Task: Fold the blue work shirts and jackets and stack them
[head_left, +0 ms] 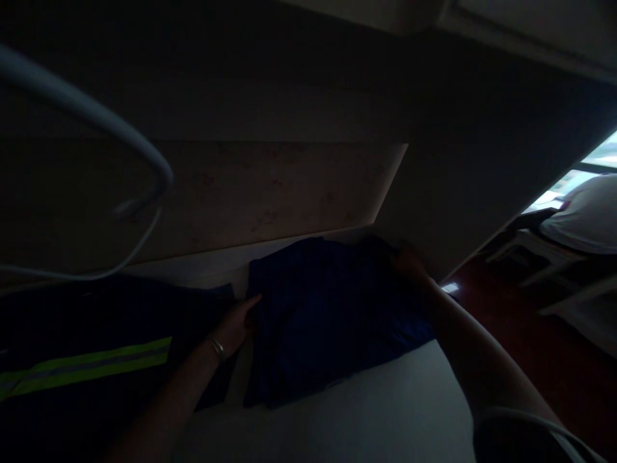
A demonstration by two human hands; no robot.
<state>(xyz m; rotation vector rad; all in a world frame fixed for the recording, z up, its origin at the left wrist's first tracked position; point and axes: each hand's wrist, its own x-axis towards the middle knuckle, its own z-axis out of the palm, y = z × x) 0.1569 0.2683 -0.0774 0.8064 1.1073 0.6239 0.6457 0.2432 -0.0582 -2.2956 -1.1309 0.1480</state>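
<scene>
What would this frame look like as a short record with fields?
Left hand: left hand at the left edge of a dark blue cloth; grip unclear
Right hand: right hand at the cloth's far right part, too dark to tell grip
Beneath cloth: pale surface
Left side: dark garment with yellow-green stripe
Foreground: white cable, upper left
Lighting: dim

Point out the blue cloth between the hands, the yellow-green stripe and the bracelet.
Blue cloth (318,315): head view, middle of its upper surface.
Yellow-green stripe (91,364): head view, about midway along its visible length.
Bracelet (218,348): head view, on its band.
</scene>
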